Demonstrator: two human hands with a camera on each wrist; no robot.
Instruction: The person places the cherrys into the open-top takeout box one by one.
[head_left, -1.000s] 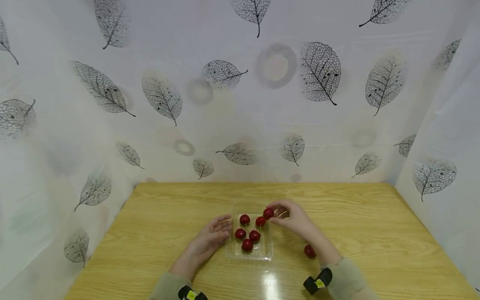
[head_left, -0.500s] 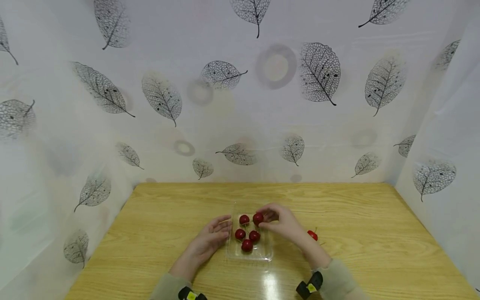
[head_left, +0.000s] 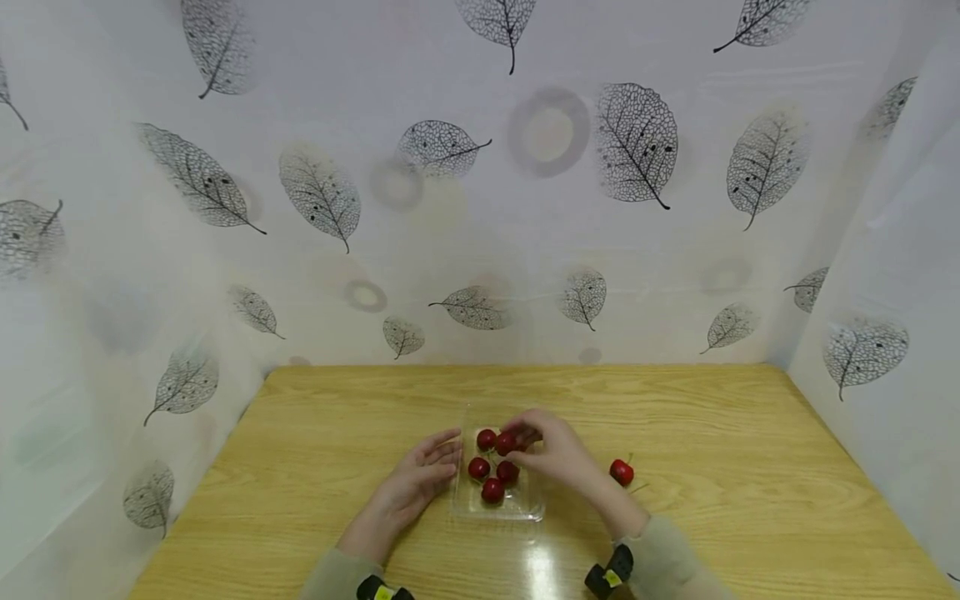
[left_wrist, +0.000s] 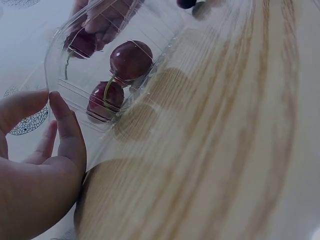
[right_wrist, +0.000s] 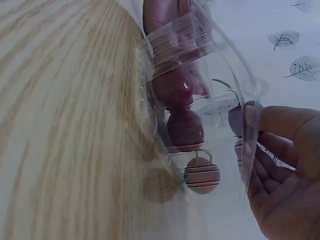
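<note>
Head view: the right hand (head_left: 555, 448) pinches a cherry (head_left: 506, 442) between thumb and fingertips, holding it over a clear plastic tray (head_left: 517, 512). In the right wrist view that cherry shows at the thumb tip, just inside the tray's rim, its thin stem reaching away from the thumb. The left hand (head_left: 415, 482) has its fingers and thumb relaxed and parted, the tips touching the tray's side wall opposite the right fingers; it grips no cherry.

Below and around the right fingertips lie the other cherries (head_left: 492, 490) in the tray: one just beside the held cherry toward the left fingers, three nearer the person. The right fingers may hide more.

Farther out, to the right of the right hand and near its forearm, a loose cherry (head_left: 622, 472) with a stem rests on the wooden table (head_left: 712, 433). Behind the fingers come sleeves (head_left: 667, 554) and black wrist straps (head_left: 620, 560). Beyond the table, white sheeting (head_left: 480, 217) printed with dark skeleton leaves surrounds it.
</note>
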